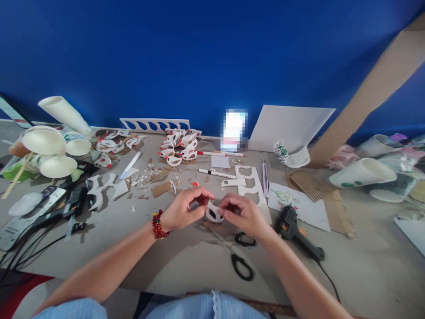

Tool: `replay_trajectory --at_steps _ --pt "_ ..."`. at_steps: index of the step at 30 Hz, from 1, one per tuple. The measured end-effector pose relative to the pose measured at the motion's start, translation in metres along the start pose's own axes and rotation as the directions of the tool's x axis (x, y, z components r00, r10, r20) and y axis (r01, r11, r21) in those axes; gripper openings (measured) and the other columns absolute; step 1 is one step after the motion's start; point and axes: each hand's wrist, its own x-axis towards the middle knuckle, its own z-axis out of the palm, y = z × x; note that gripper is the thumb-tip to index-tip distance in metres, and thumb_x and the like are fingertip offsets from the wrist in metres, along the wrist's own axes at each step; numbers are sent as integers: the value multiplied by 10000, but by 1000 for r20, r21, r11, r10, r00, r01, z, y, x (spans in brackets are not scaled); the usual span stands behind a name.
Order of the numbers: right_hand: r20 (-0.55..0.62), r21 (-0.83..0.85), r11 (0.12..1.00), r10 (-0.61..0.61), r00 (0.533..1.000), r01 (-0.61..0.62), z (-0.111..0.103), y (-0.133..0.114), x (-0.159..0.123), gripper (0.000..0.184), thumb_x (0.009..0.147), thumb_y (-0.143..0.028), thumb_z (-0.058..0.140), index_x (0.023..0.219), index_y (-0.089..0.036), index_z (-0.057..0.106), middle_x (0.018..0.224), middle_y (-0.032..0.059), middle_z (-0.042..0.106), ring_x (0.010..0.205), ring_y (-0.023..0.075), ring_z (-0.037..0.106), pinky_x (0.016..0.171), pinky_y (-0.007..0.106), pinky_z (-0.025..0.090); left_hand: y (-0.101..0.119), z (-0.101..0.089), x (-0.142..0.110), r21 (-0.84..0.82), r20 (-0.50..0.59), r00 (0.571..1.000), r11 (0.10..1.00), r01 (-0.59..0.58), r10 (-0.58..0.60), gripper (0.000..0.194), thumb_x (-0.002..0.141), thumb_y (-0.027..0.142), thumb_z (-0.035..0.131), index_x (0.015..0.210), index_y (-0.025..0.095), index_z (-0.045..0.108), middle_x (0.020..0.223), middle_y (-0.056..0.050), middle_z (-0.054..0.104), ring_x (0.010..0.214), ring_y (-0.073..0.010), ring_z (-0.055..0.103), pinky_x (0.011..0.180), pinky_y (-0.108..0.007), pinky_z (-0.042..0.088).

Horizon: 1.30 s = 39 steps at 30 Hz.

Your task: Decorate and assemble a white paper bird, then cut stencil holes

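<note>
White, curved paper-like cutout with dark patches [214, 208] is above the grey table [186, 266], its edges pinched by left hand [184, 207] and right hand [245, 215]; likely light, creasable, best gripped by the rim.

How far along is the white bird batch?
Looks done: the central cluster of birds with red details, plus the left-hand pile.
In hand: a white piece with dark patches, pinched in the right hand, left hand at its edge.
Left: total unclear; the upright white sheet looks uncut.
</note>
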Motion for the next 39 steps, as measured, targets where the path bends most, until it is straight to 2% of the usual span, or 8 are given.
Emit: replay_trajectory --at_steps 4,8,11,16,22,27,32,39 --pt "-100 33 999 -34 994 37 -2 -3 -3 149 848 -297 594 754 -189 637 686 2 602 601 131 495 540 239 365 -1 1 1 -112 -131 989 992 56 -71 229 837 201 564 1060 171 604 927 -53 611 852 -156 579 789 -254 465" --pt "-270 31 994 -90 959 102 -4 -6 -4 152 860 -290 584 752 -192 631 693 19 600 623 149 511 558 253 388 2 1 3 -130 -229 962 984 119 -146 148 868 300 560 849 161 606 850 -47 592 777 -151 544 711 -242 441" --pt "-326 35 992 -102 940 120 -5 -5 -4 135 860 -280 589 764 -195 633 706 25 609 638 156 527 575 258 406 6 2 4 -73 -195 975 993 96 -109 214 873 309 555 722 158 570 751 -25 547 736 -145 503 717 -249 411" --pt "-372 27 992 -104 922 123 -6 -5 -6 128 856 -269 592 755 -200 630 692 12 602 619 147 531 569 251 409 10 6 4 -73 -137 980 988 133 -142 182 874 291 556 767 154 610 775 -29 567 733 -142 512 693 -241 399" --pt "-401 -29 989 -145 905 145 -5 -9 -7 146 866 -273 578 744 -207 624 661 10 584 624 156 529 582 257 412 3 14 2 -201 -130 969 962 184 -212 155 834 300 626 812 147 636 809 -43 605 756 -148 548 712 -252 436" --pt "-407 -45 988 -155 900 150 -3 -11 -6 150 867 -265 570 734 -213 613 654 13 576 626 161 521 569 261 407 4 20 3 -330 -125 952 917 225 -278 187 802 330 661 790 149 615 736 -20 599 690 -130 542 670 -248 440" --pt "-402 -32 988 -149 904 149 0 -9 -6 138 870 -250 566 743 -215 606 660 10 565 629 157 514 562 259 400 7 21 4 -387 -148 928 884 263 -341 231 753 359 700 764 151 601 711 -6 583 669 -124 522 654 -246 422" --pt "-401 -33 988 -149 904 148 1 -9 -6 137 866 -248 568 736 -214 598 646 5 553 630 157 516 577 264 402 -3 26 0 -468 -128 919 840 276 -373 224 768 353 686 772 154 581 704 0 576 672 -125 519 670 -253 421"
